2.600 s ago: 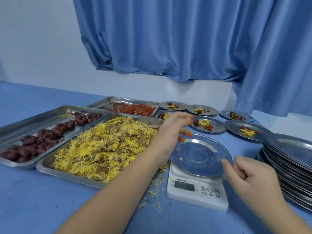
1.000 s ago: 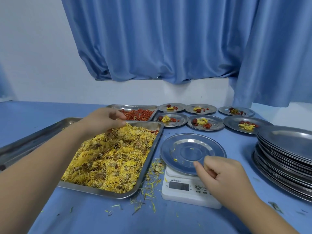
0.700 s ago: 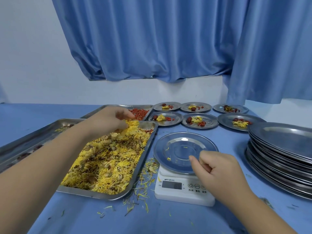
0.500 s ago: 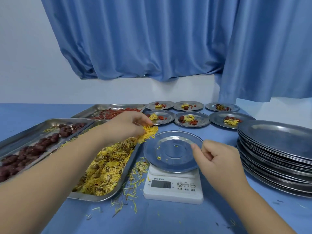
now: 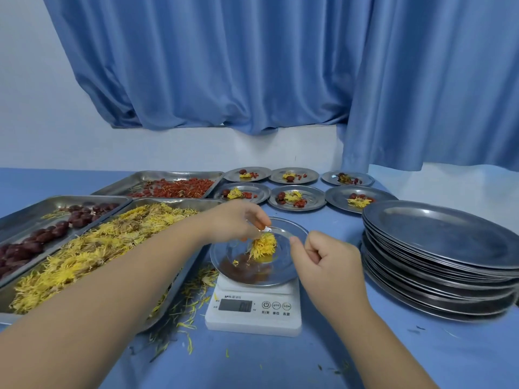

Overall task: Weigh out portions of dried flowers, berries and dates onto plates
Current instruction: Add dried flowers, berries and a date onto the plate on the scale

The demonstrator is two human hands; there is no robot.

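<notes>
A small steel plate [image 5: 292, 272] sits on a white digital scale [image 5: 252, 315]. My left hand [image 5: 238, 220] hovers over the plate, fingertips pinched on the top of a clump of yellow dried flowers [image 5: 262, 245] whose lower end reaches the plate. My right hand [image 5: 323, 259] is a loose fist holding nothing, its thumb at the plate's right rim. The flower tray [image 5: 193, 204] lies left of the scale under my left forearm. Beyond it are a date tray [image 5: 33, 213] and a berry tray [image 5: 157, 175].
Several filled plates [image 5: 297, 204] stand in two rows at the back. A tall stack of bare plates [image 5: 438, 248] rises close to my right hand. Loose petals [image 5: 191, 301] litter the blue cloth between the flower tray and the scale.
My left hand took a pinch of flowers from the tray and carried it right, over the plate on the scale. My right hand stayed at the plate's rim.
</notes>
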